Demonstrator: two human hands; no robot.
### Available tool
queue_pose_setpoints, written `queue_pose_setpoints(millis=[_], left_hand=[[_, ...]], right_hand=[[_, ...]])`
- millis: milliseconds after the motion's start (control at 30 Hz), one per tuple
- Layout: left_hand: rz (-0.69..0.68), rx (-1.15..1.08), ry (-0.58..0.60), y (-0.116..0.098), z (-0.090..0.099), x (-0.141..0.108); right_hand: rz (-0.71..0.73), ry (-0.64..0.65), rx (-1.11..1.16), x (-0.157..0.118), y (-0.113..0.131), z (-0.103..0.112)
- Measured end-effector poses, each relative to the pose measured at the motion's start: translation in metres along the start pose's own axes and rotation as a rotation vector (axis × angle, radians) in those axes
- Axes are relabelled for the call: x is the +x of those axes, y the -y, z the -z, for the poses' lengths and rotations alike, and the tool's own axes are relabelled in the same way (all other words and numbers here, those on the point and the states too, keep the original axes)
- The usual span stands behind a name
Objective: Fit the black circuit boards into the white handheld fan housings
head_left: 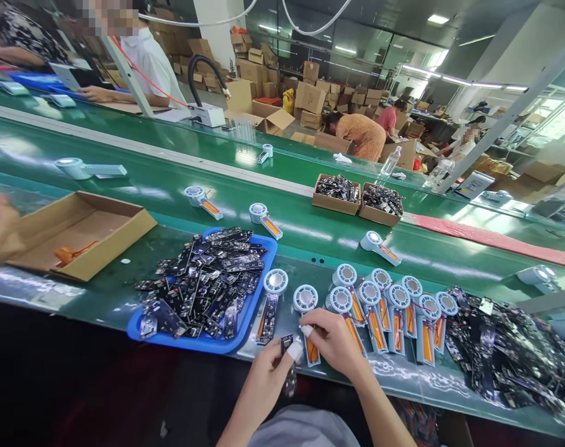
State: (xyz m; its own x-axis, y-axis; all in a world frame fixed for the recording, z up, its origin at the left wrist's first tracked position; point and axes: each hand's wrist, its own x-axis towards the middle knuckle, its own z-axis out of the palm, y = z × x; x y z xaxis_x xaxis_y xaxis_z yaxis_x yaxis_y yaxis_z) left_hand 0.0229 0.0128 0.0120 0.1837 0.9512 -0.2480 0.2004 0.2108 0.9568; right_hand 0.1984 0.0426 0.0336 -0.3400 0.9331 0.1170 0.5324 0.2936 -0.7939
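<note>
My left hand (pixel 269 379) is closed on a narrow black circuit board (pixel 289 380), held upright at the table's front edge. Close beside it, my right hand (pixel 333 340) is pinched over the neck of a light-blue handheld fan body (pixel 305 299); what lies between its fingertips is too small to make out. White covers sit on some of my fingertips. That fan's open handle shows an orange strip inside. Left of it lies another fan (pixel 275 282) with a black board on its handle. Several more open fans (pixel 369 292) are lined up to the right.
A blue tray (pixel 132 328) heaped with circuit boards stands left, beside an open cardboard box (pixel 119 233). Another pile of boards (pixel 506 347) lies right. Fans rest on the green conveyor (pixel 296 239), with two board-filled boxes (pixel 336 208) beyond. A co-worker's hand (pixel 0 226) reaches in at left.
</note>
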Motion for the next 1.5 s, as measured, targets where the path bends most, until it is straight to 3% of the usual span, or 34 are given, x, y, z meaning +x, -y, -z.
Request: queue_pose_setpoints(millis=[300,500,733,900,1100,1267,1500], left_hand=[[0.143,-0.193,-0.047,0.017,-0.003,-0.002],[0.168,-0.144,-0.198,0.02,-0.003,-0.002],[-0.017,-0.004,-0.177,0.024,-0.005,0.003],[-0.087,0.072,-0.203,0.028,-0.006,0.003],[-0.502,0.4,-0.368,0.035,-0.008,-0.002],[-0.62,0.537,-0.381,0.033,-0.004,-0.001],[-0.561,0.436,-0.129,0.006,0.02,0.004]], right_hand=[[-0.057,-0.112,0.112,0.0,0.0,-0.011],[0.107,-0.112,-0.026,-0.006,-0.005,-0.014],[0.208,-0.066,-0.508,-0.008,0.004,-0.016],[0.219,-0.001,-0.682,-0.006,0.013,-0.014],[0.214,0.026,-0.818,-0.005,0.017,-0.022],[0.204,0.035,-0.648,-0.004,0.012,-0.018],[0.169,0.04,-0.154,0.0,-0.002,-0.006]])
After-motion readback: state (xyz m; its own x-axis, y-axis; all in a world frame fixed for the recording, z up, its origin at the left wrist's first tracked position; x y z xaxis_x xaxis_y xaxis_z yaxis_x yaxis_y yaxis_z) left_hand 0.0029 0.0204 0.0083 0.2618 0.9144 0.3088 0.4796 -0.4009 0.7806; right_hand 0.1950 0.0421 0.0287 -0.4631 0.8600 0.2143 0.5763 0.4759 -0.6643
